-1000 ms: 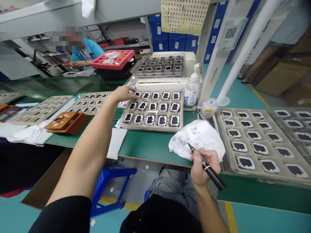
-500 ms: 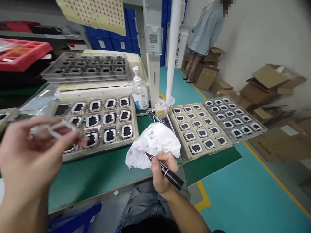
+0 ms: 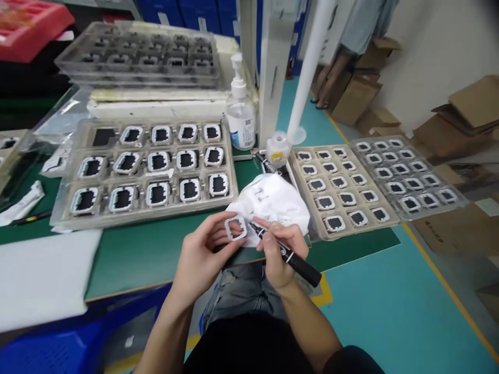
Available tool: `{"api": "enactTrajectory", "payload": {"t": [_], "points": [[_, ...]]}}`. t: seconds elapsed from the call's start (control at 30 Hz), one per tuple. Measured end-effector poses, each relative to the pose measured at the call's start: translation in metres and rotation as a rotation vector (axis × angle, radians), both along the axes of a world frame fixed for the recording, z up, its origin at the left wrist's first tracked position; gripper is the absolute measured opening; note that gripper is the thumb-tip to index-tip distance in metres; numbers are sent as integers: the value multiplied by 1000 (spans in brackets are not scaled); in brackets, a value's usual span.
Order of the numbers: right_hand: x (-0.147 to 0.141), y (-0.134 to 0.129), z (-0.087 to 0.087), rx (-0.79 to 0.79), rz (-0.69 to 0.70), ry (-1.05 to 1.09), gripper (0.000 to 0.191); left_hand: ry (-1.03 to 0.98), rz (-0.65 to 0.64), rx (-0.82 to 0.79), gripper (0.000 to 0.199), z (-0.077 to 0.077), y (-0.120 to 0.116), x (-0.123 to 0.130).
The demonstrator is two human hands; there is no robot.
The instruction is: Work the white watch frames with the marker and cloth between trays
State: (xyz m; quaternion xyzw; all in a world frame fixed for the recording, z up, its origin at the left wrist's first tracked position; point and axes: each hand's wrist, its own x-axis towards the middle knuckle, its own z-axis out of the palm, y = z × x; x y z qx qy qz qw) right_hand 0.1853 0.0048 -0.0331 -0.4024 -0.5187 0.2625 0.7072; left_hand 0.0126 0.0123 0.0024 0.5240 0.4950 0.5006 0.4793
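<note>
**White frame (image 3: 228,230) in left hand (image 3: 205,254), black marker (image 3: 298,267) alongside**

Clock centred on the white frame, 12 at far side of bench.

Frame: held above the near edge of the green bench (image 3: 132,262), pinched by its rim between left thumb and fingers; fingers visible through the opening. Right hand (image 3: 283,252) at 4 o'clock, gripping the marker like a pen. Bare tip at 3 o'clock, right beside the frame; contact cannot be told.

2 o'clock: crumpled white cloth (image 3: 278,202), dark marks on it, spread partly behind both hands.

10 o'clock: large tray (image 3: 156,212), three rows of white-rimmed dark pieces (image 3: 158,193); far left pocket shows plain black.

12 o'clock: pump bottle (image 3: 240,122), upright. 1 o'clock: small jar (image 3: 278,149), second pen (image 3: 267,164) lying just beside it.

2 o'clock, past the cloth: beige tray (image 3: 346,231), filled pockets. Beyond, towards 3: clear tray (image 3: 419,210), also filled.

11 o'clock, farther: stacked clear trays (image 3: 136,80) on a white block (image 3: 156,108).

Between 8 and 9: white sheet (image 3: 42,278) on the bench. 8 o'clock, below: blue stool (image 3: 47,353).

1 o'clock, well apart: another person's legs (image 3: 327,78), standing by cardboard boxes (image 3: 356,101).
</note>
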Motion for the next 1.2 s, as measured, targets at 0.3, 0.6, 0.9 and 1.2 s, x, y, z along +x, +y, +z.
{"api": "enactTrajectory", "payload": {"t": [0.3,0.6,0.9,1.2], "points": [[3,6,12,38,93,-123,14,-1,-112,5,37,-2,-3,3],[4,5,14,45,65,-215,18,70,-75,56,34,0,-6,2],[3,5,13,67,76,-212,18,121,-49,64,34,-1,-8,2],[2,5,15,56,39,-236,15,139,-40,80,34,-2,-9,2]]}}
